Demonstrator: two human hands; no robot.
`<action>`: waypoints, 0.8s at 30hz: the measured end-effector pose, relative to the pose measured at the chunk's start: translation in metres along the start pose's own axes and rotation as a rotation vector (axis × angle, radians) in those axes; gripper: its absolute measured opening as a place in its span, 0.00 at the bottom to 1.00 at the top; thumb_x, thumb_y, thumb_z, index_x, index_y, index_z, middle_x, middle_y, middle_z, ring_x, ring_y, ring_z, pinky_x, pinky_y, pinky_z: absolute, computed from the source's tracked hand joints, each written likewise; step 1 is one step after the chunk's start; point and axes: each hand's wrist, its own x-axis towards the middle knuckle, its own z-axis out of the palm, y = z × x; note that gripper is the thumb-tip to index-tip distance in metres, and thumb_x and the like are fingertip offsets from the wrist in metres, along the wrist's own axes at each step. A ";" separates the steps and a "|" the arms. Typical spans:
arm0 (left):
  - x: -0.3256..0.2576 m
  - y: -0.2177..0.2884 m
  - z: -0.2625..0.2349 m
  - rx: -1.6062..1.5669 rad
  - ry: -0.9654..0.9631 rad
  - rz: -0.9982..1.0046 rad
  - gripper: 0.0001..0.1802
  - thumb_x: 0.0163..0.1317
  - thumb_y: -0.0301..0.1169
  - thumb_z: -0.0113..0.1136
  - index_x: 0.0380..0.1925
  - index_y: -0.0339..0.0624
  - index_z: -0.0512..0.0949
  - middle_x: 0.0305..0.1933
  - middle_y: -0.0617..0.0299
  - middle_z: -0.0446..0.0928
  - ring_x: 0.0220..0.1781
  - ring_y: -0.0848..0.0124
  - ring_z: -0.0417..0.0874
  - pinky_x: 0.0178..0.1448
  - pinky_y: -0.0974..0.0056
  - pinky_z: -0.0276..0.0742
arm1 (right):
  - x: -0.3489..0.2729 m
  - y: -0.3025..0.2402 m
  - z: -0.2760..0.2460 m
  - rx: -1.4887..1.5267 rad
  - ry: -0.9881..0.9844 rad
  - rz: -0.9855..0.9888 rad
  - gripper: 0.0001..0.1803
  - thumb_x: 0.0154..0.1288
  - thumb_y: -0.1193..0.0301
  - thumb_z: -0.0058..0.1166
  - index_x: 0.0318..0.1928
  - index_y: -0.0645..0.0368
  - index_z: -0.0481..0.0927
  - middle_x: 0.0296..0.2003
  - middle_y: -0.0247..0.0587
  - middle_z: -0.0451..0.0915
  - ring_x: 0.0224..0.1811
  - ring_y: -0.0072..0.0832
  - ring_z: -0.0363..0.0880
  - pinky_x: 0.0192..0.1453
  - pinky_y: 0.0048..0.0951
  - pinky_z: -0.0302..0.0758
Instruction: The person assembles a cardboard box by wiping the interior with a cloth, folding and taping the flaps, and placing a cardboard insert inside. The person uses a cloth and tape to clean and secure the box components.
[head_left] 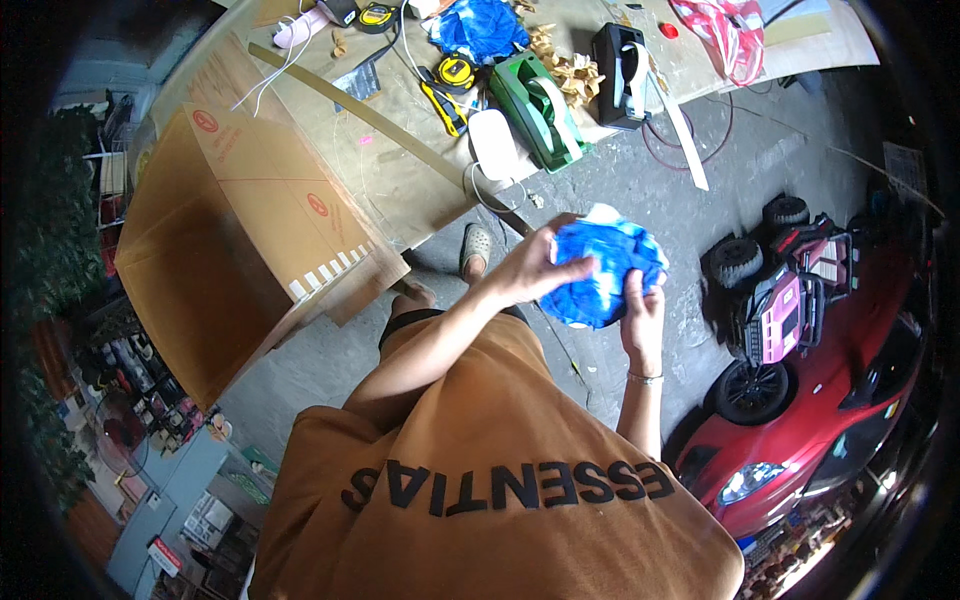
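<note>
Between my two hands is a rounded, folded bundle of blue-and-white tie-dye cloth (604, 275), held up in front of my body to the right of the table. My left hand (540, 265) grips its left side, with the thumb lying across the front. On the right side my right hand (642, 300) clasps the edge, thumb on the front face. The other fingers go behind the bundle and are mostly hidden. A similar blue-and-white cloth (478, 28) lies crumpled on the table.
On the table (400, 205) are a green tape dispenser (525, 105), a black tape dispenser (620, 80), a tape measure (456, 72), a utility knife (443, 108) and crumpled brown paper (575, 80). An open cardboard box (270, 190) stands left. A pink toy vehicle (775, 310) and red car (820, 400) are right.
</note>
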 end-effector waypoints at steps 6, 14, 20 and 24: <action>-0.026 -0.032 0.005 0.127 0.257 -0.517 0.15 0.75 0.40 0.63 0.39 0.38 0.84 0.30 0.64 0.83 0.34 0.77 0.83 0.42 0.63 0.81 | -0.076 -0.063 -0.034 -0.760 -0.006 -0.182 0.18 0.68 0.70 0.68 0.56 0.61 0.84 0.47 0.36 0.88 0.48 0.27 0.82 0.60 0.34 0.77; -0.097 -0.070 0.037 -0.433 -0.044 -0.761 0.45 0.76 0.69 0.31 0.66 0.41 0.76 0.68 0.51 0.78 0.72 0.60 0.75 0.77 0.50 0.62 | -0.250 0.014 -0.038 -1.606 1.398 -0.485 0.21 0.68 0.77 0.54 0.61 0.64 0.81 0.42 0.47 0.88 0.27 0.31 0.79 0.31 0.35 0.76; -0.126 -0.048 0.054 -0.766 -0.264 -0.561 0.53 0.73 0.74 0.28 0.68 0.33 0.72 0.72 0.46 0.75 0.75 0.59 0.73 0.75 0.53 0.65 | -0.306 0.203 -0.045 -1.665 0.725 0.144 0.20 0.71 0.71 0.55 0.60 0.66 0.80 0.43 0.50 0.87 0.33 0.36 0.81 0.38 0.40 0.78; -0.153 -0.061 0.053 -0.488 -0.036 -0.737 0.50 0.73 0.72 0.27 0.67 0.38 0.75 0.71 0.54 0.76 0.74 0.64 0.73 0.76 0.55 0.61 | -0.436 0.089 -0.148 -2.273 1.462 0.394 0.20 0.73 0.67 0.55 0.59 0.66 0.80 0.43 0.52 0.86 0.37 0.40 0.83 0.43 0.43 0.79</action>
